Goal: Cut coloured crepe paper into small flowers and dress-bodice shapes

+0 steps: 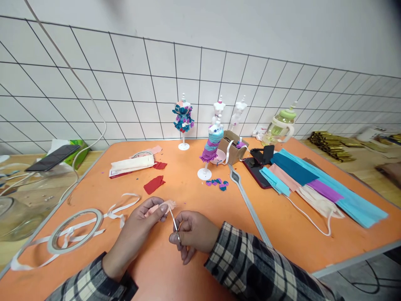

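Observation:
My left hand (147, 221) pinches a small piece of peach crepe paper (169, 205) between thumb and fingers. In my right hand (194, 232) is a small pair of scissors (174, 220), its blades pointing up at the paper's right edge. My thumb and fingers are closed round the scissor handles. Behind both hands stands a miniature dress form (210, 146) wrapped in blue and purple crepe paper. Small purple and teal paper pieces (217, 182) lie at its base. Red crepe paper (154, 184) lies beyond my left hand.
A tape roll (75, 230) with loose white strips lies on the left. Other dress forms (183, 119) stand by the tiled wall, near a cardboard box (233, 148). Folded crepe paper (326, 188), a phone (257, 173) and a bottle (280, 125) are on the right.

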`<state>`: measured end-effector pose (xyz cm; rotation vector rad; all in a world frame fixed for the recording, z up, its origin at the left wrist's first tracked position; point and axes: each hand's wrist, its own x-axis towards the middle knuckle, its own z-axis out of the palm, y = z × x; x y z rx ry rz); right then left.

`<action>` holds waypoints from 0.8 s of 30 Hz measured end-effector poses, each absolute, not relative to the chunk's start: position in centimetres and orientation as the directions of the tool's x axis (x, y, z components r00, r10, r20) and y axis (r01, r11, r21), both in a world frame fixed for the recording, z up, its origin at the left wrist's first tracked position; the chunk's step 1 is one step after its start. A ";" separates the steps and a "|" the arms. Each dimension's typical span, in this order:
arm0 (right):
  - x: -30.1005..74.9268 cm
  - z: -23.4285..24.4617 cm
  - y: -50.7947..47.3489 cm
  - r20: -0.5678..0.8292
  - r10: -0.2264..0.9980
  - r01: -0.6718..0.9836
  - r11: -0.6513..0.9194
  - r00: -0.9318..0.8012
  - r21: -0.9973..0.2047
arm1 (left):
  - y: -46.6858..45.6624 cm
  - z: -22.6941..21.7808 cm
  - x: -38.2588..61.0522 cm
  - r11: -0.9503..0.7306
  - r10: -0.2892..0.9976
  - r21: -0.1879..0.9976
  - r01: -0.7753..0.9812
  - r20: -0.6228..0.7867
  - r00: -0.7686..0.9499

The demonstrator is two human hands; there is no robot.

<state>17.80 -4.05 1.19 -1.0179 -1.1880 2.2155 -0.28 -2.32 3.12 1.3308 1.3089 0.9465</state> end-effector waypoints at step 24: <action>18.1 1.7 -4.1 -0.382 0.672 -0.036 -0.519 -0.634 -0.854 | -2.5 3.5 0.1 0.132 0.979 0.982 0.135 -0.150 0.138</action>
